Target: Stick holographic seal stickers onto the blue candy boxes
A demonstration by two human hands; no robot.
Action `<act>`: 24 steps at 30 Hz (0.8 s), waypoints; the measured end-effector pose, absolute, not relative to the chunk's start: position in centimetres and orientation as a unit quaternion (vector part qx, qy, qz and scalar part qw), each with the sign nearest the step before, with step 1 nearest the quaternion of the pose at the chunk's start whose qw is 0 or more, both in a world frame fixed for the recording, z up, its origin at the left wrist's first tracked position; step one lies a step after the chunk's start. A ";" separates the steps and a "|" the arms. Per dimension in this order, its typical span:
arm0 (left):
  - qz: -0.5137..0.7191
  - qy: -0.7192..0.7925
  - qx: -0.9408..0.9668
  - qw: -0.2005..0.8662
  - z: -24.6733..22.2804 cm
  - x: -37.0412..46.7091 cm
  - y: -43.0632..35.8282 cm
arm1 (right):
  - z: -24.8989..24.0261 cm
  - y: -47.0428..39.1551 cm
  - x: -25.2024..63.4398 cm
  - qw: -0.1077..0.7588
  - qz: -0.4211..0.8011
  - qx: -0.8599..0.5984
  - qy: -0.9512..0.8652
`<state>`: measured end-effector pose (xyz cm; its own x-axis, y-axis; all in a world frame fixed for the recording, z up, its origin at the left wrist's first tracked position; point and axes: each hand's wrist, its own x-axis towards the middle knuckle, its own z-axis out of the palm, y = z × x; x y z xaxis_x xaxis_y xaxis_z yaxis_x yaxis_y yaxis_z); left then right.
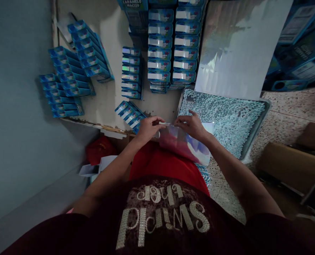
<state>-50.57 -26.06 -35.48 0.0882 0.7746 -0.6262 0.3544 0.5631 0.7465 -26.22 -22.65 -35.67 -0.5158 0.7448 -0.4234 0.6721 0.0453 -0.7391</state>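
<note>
Near the table's front edge, my left hand (149,128) pinches the left part of the upper edge of a shiny see-through plastic sheet (184,143). A short way to the right, my right hand (191,125) pinches that same edge between thumb and fingers. The sheet hangs, slightly curled, in front of the red apron (157,161), and red and violet tones show on it. Whether a smaller piece lies between the fingertips is too small to tell. Just left of my left hand sits a slanted row of small blue boxes (129,115).
Blue candy boxes stand in rows on the table (101,106), among them a tall stack (159,42) and a left group (69,76). At right, a metal tray (249,141) holds many small pale blue pieces. A large glossy sheet (234,49) overlaps its back edge. Cardboard boxes (287,166) stand beyond.
</note>
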 end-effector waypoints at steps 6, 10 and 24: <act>0.140 0.670 0.388 0.617 -35.0 -51.2 -25.3 | -34.5 -22.9 -26.8 0.019 0.447 -0.472 -0.759; 0.151 0.680 0.386 0.605 -36.2 -51.5 -24.8 | -33.5 -21.9 -26.7 -0.003 0.416 -0.481 -0.772; 0.233 0.681 0.258 0.645 -41.9 -49.4 -20.4 | -37.3 -16.8 -29.8 0.020 0.232 -0.501 -0.834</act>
<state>-49.43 -20.40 -41.86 -0.0349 0.6519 -0.7575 0.0505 0.7582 0.6501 -29.83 -16.78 -37.29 -0.4979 0.8440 -0.1995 0.8255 0.3907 -0.4073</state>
